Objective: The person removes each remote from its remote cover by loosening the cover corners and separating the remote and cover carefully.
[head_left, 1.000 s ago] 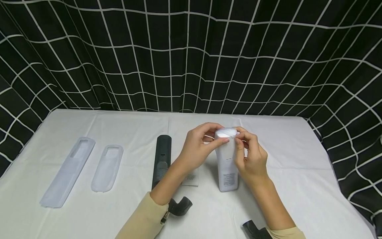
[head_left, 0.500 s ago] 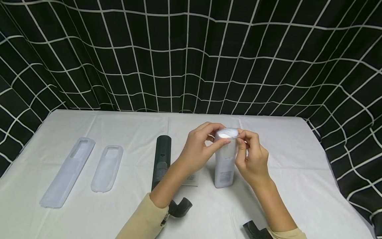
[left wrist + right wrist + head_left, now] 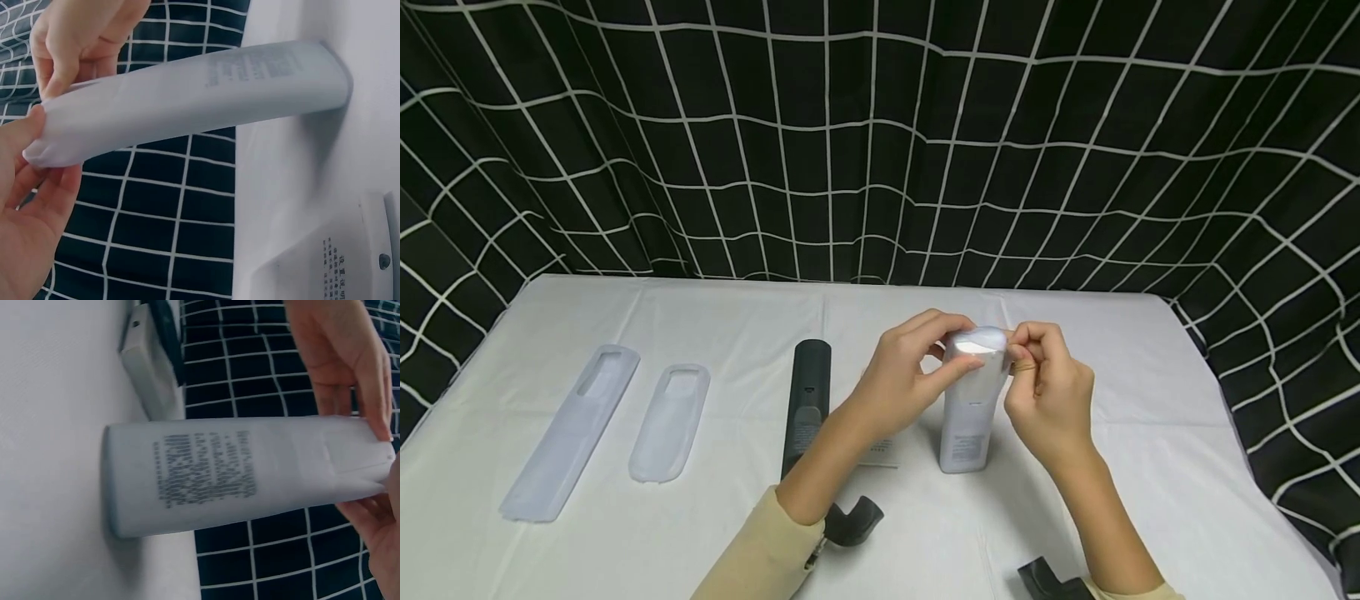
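White remote (image 3: pixel 967 417) was held on end near the middle of the white-clothed table (image 3: pixel 1135 500), printed label facing the person, upright or nearly so; its lower end was at the cloth (actual contact could not be confirmed). A milky cover (image 3: pixel 983 337) wrapped it, creased at the top. Left hand (image 3: pixel 898 371): thumb on the near face, fingers bent over the far side, gripping the covered upper end. Right hand (image 3: pixel 1054 396): thumb and forefinger pinched together on the cover's edge at the upper right corner, other fingers curled in. Dark remote (image 3: pixel 807 392) lay left of these, its near end hidden by the left forearm. A pale device (image 3: pixel 322 269) with printed text lay beside it, mostly screened by that arm in the head view. Farther left, well apart from both hands, were a long translucent case (image 3: pixel 572 442) and a shorter one (image 3: pixel 666 442), each with a window near its far end
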The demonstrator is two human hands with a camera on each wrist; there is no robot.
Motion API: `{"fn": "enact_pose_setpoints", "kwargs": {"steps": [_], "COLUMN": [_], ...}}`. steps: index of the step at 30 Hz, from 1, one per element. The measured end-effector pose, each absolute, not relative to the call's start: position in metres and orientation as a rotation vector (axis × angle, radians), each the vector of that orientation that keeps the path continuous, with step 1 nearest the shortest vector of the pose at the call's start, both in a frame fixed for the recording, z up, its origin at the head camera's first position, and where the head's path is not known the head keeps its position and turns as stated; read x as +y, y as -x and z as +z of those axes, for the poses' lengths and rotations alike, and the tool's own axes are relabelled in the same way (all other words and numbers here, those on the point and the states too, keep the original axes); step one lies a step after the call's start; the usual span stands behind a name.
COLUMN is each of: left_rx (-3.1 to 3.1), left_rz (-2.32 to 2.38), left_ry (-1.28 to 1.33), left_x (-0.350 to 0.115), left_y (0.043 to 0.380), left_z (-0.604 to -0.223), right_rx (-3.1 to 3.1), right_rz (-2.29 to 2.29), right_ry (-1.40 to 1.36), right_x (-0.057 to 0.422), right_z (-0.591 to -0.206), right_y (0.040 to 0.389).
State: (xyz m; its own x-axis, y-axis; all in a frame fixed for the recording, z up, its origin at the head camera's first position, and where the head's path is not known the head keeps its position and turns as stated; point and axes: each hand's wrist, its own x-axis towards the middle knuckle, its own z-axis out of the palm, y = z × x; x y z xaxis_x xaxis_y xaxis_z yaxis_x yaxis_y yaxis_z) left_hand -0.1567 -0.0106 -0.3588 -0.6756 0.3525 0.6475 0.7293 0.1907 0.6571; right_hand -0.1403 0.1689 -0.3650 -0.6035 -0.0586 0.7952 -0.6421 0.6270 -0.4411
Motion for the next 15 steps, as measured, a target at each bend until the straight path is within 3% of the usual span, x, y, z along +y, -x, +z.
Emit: {"fn": "enact_pose_setpoints", "kwargs": {"steps": [15], "left_rx": [-2.090], "left_rz": [-1.539], "left_ry": [1.099], "left_x": [-0.009], "left_y": [0.152], "left_z": [-0.355], "right_rx": [-2.237], "right_rz": [1.164], "right_ry": [-0.298], "right_x": [0.170], "right_z": [-0.352], "right_y": [0.133]}}
